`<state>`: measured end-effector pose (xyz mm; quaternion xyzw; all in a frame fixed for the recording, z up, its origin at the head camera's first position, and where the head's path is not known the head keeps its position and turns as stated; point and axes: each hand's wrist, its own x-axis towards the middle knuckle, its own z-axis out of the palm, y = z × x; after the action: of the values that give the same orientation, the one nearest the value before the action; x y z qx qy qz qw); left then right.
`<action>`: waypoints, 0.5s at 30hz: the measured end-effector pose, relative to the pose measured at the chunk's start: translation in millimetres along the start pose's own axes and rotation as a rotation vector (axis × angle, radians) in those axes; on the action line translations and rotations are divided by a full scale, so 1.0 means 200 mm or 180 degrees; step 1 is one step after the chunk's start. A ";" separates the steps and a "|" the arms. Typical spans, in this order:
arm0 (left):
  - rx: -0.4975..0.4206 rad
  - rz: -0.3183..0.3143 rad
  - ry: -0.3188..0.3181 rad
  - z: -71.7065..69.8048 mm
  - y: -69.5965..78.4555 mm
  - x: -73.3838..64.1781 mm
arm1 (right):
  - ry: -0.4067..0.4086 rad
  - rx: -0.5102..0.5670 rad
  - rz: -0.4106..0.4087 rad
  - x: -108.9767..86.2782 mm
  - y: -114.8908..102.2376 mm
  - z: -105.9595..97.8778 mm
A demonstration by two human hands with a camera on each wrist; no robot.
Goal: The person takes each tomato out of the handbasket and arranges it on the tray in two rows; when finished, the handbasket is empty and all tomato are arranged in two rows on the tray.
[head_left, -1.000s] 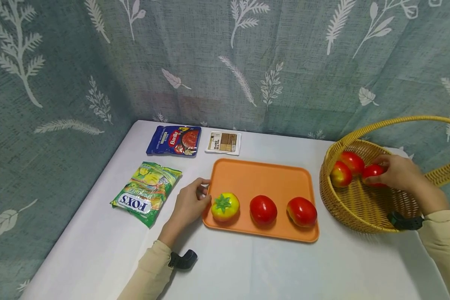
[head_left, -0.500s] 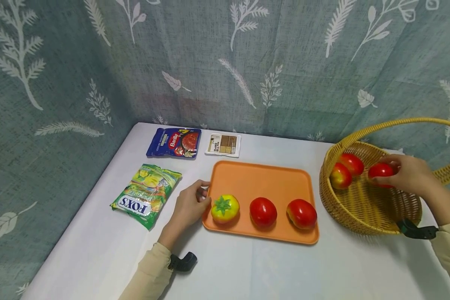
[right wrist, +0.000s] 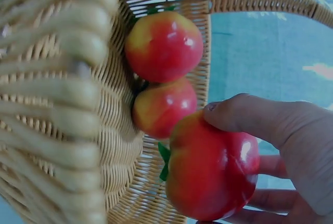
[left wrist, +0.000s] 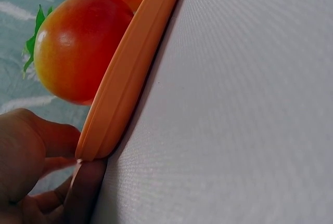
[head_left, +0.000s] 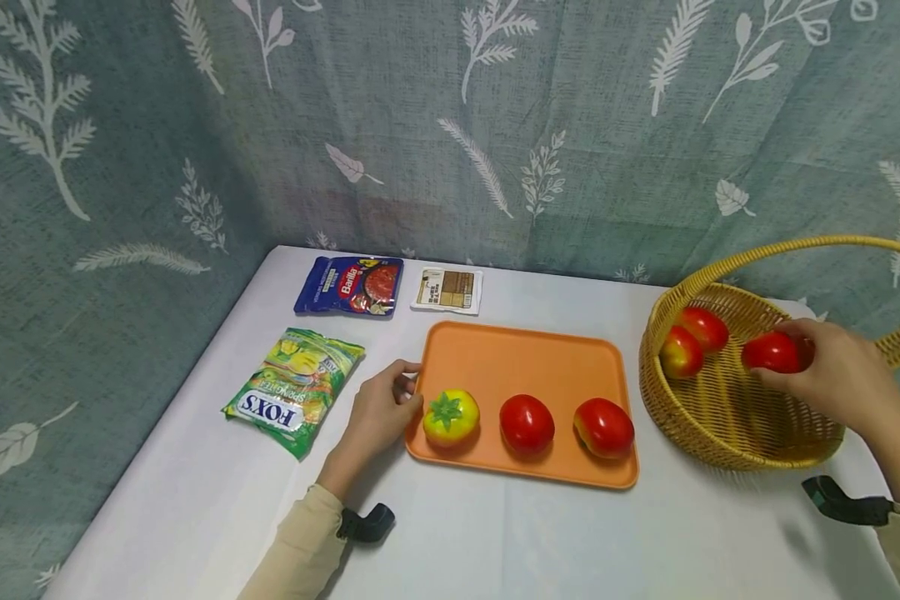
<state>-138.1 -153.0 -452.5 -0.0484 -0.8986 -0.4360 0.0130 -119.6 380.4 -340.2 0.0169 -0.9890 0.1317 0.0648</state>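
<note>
Your red fruit (head_left: 772, 353) is at the basket's mouth, though I can't tell how far it sits above the bottom. Your right hand (head_left: 843, 375) has it, thumb on one side and fingers round the other, which looks like a decent grip. I'd hold firm but not squeeze: the skin is shiny and could well be slippery. Watch the two fruits just beside it along the wicker basket (head_left: 686, 425) wall; a nudge might send them rolling. Mind your wrist band (head_left: 843, 502) too, plus the rim and the arched handle (head_left: 825, 240), so nothing snags. Over at the orange tray (head_left: 525, 354), your left hand (head_left: 378, 408) pinches the left edge, right by the yellow fruit (head_left: 452, 419). I'd leave that pinch light, since a tug could tip the three fruits on it across the surface (head_left: 570, 533).
</note>
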 end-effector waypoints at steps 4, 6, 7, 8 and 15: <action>0.0011 -0.0002 0.0003 0.00 0.01 0.00 | 0.0131 0.0008 0.0054 -0.04 -0.03 0.00; 0.0013 -0.0002 0.0013 0.00 0.01 0.01 | 0.0221 0.0018 0.0076 -0.06 -0.05 0.00; 0.0018 0.0003 0.0016 0.00 0.01 0.01 | 0.0264 0.0025 0.0081 -0.07 -0.05 0.00; 0.0018 0.0000 0.0018 0.00 0.01 0.01 | 0.0310 0.0033 0.0071 -0.08 -0.06 0.00; 0.0054 -0.0119 -0.0048 0.00 0.01 0.00 | 0.0432 0.0075 0.0018 -0.14 -0.11 -0.01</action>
<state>-137.5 -151.6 -450.5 -0.0348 -0.9030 -0.4281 -0.0016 -91.3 359.8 -336.4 0.0058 -0.9808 0.1444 0.1311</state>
